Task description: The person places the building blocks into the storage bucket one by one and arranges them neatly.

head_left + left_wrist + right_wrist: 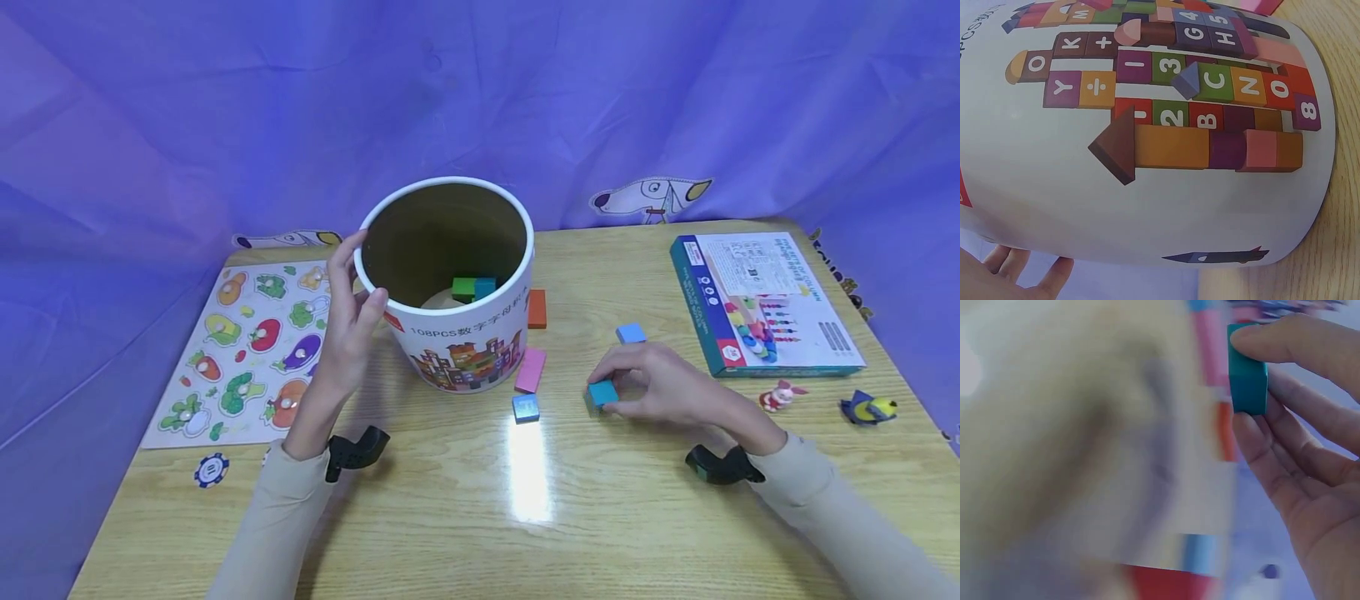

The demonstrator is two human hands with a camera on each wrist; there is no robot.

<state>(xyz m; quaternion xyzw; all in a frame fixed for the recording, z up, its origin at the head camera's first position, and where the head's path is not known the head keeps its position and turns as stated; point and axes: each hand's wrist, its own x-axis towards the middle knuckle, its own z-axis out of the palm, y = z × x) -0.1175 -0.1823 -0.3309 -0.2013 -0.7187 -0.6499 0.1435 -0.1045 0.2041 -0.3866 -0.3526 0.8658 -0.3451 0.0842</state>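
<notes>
A large white bucket [461, 346] with block pictures on its side stands tilted slightly toward me, a green block [463, 289] and a blue-teal block [485, 288] inside. My left hand [347, 333] holds the bucket's left side near the rim, thumb at the front and fingers farther back. Between thumb and fingers, my right hand [660, 385] pinches a teal block [1249, 384] right of the bucket. A blue block [631, 333] lies just behind that hand. Beside the bucket are a pink block [530, 371], an orange-red block [537, 309] and another blue block [526, 408].
A vegetable puzzle board [251, 346] lies at the left, with a poker chip [212, 470] in front of it. At the right are a flat colourful box [772, 308], a pink rabbit figure [782, 396] and a blue-yellow figure [868, 408]. Purple cloth [480, 92] hangs behind the table.
</notes>
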